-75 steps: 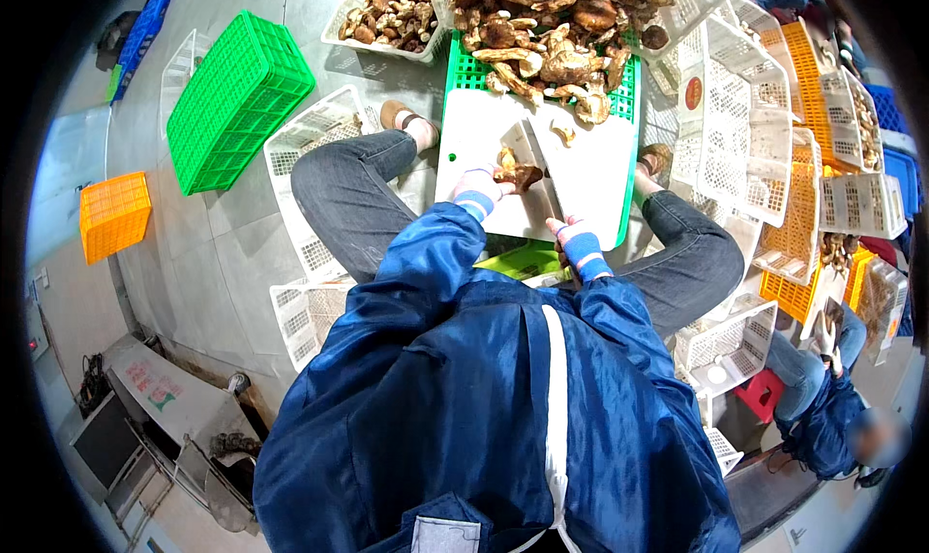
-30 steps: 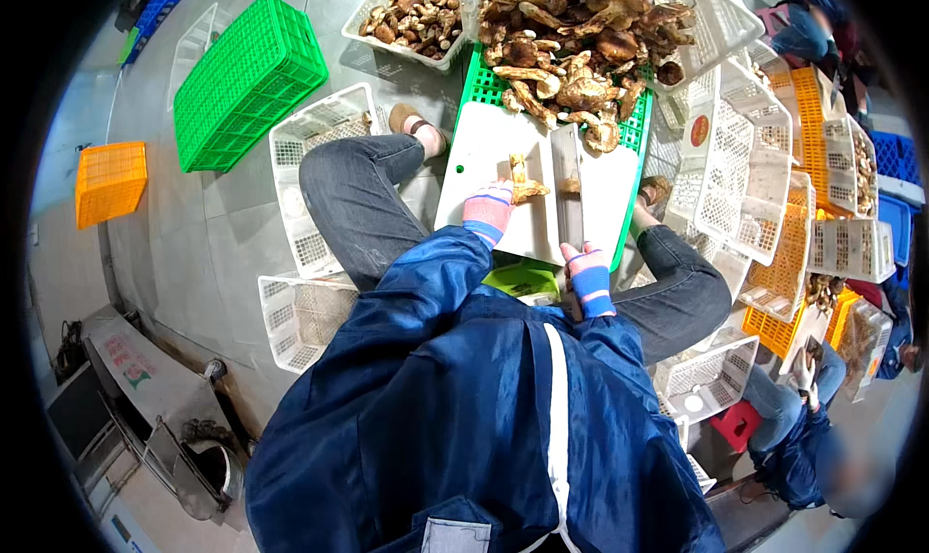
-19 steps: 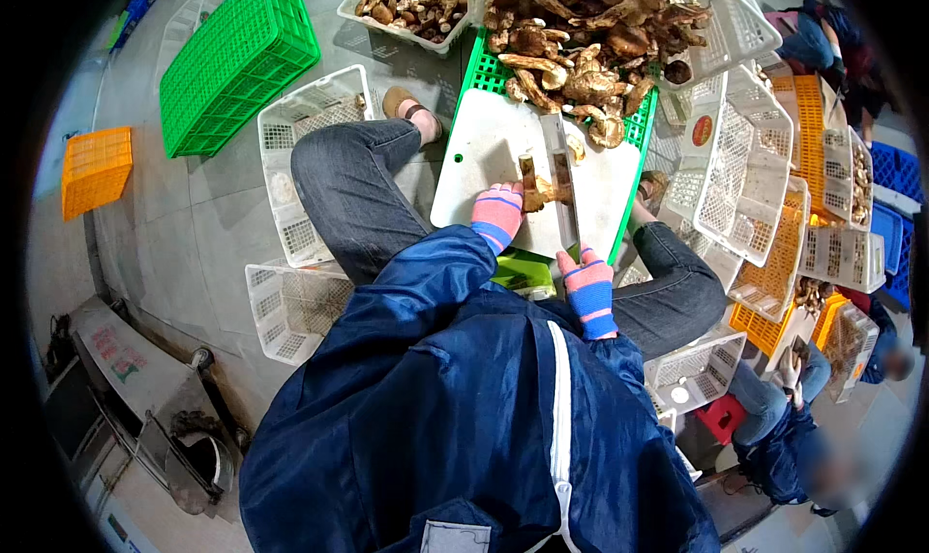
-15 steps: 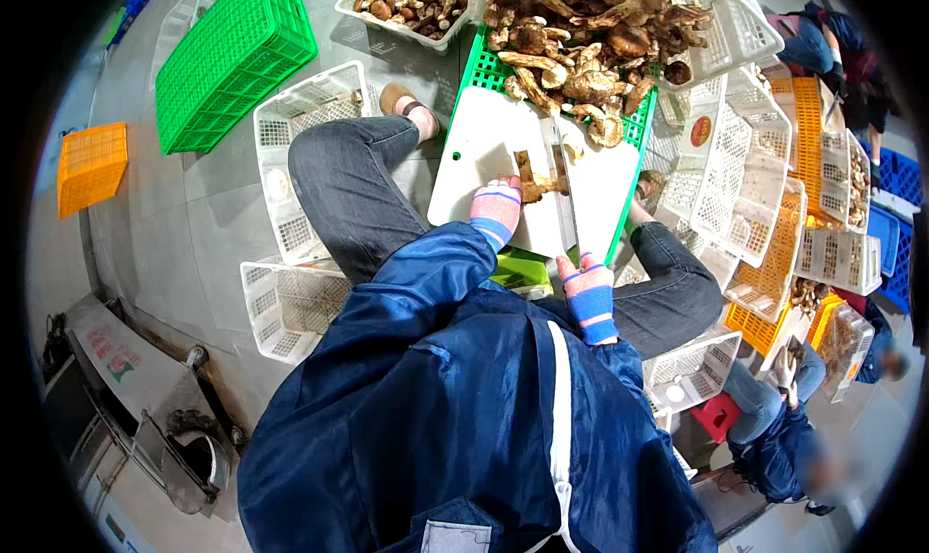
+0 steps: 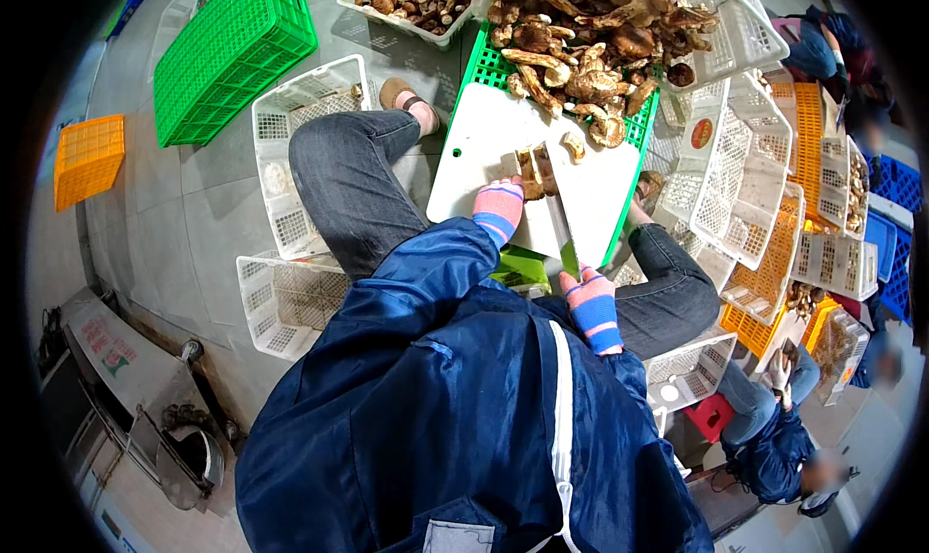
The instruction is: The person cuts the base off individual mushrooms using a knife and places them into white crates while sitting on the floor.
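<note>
A white cutting board (image 5: 463, 180) lies between my knees. My right hand (image 5: 591, 307), in a striped knitted fingerless glove, is closed round the handle of a knife (image 5: 563, 229). The blade slants up and left across the board, its far end beside a brown-and-white mushroom (image 5: 535, 171) that looks cut lengthwise into strips. My left hand (image 5: 499, 207), gloved alike, has its fingertips pressed to the left side of the mushroom. A small pale mushroom piece (image 5: 573, 147) lies beyond the blade. Heaped at the board's far end are several whole mushrooms (image 5: 595, 74).
The board rests on a green plastic crate (image 5: 490, 67). A white basket of mushrooms (image 5: 447, 38) stands beyond it. White baskets (image 5: 740, 171) crowd the right, and another (image 5: 273, 166) stands by my left knee. A green crate (image 5: 232, 59) sits far left. Co-workers (image 5: 774, 437) sit at right.
The knife's blade has swung to a more leftward slant, and its tip is nearer me. The mushroom now shows as strips side by side. My left hand has shifted slightly right.
</note>
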The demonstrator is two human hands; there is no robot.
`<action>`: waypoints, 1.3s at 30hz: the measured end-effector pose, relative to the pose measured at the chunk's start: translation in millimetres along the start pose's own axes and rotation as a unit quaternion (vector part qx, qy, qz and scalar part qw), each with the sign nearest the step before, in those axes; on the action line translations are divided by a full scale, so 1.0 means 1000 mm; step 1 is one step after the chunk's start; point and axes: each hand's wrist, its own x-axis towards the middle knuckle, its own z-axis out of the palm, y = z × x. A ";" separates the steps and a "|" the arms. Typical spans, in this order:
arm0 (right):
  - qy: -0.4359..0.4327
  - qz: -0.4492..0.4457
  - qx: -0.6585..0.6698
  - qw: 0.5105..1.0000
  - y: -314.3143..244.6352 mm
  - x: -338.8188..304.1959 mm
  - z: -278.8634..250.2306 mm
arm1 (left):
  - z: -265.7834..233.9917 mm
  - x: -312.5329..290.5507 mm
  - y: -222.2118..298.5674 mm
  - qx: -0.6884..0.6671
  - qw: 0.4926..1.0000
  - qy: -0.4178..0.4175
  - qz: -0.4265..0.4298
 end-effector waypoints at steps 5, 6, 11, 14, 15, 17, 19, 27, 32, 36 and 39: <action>0.006 -0.006 -0.055 0.998 -0.005 0.010 0.003 | 0.007 0.000 -0.004 0.016 1.000 -0.019 0.007; 0.016 -0.022 -0.045 0.999 -0.002 0.013 0.006 | 0.008 -0.001 -0.005 0.016 1.000 -0.019 0.007; -0.017 0.014 -0.015 1.000 -0.012 0.032 0.007 | 0.002 0.000 -0.008 -0.022 1.000 0.002 0.020; -0.016 0.039 -0.026 0.999 0.003 0.065 0.034 | 0.001 0.003 -0.011 -0.041 0.999 0.011 0.016; 0.043 -0.019 -0.004 0.999 0.007 0.074 0.045 | 0.001 0.003 -0.012 -0.053 0.997 0.043 0.029; 0.089 -0.084 -0.086 0.989 0.016 0.093 0.056 | -0.009 0.006 -0.012 -0.078 0.997 -0.024 0.000; 0.004 -0.009 -0.057 0.998 0.017 0.096 0.049 | -0.003 0.005 -0.022 -0.106 0.993 -0.053 0.029; 0.048 -0.082 0.017 0.995 -0.023 0.026 0.000 | 0.018 0.011 -0.030 -0.123 0.992 0.030 -0.003; 0.030 -0.083 -0.007 0.996 -0.022 0.002 -0.001 | 0.043 0.017 -0.034 -0.236 0.969 -0.030 -0.074; 0.034 -0.098 -0.034 0.994 -0.020 -0.006 -0.004 | 0.020 0.018 -0.023 -0.123 0.989 -0.071 -0.027; 0.038 -0.092 -0.027 0.995 -0.012 -0.006 -0.002 | 0.025 0.016 -0.022 -0.133 0.988 -0.074 -0.017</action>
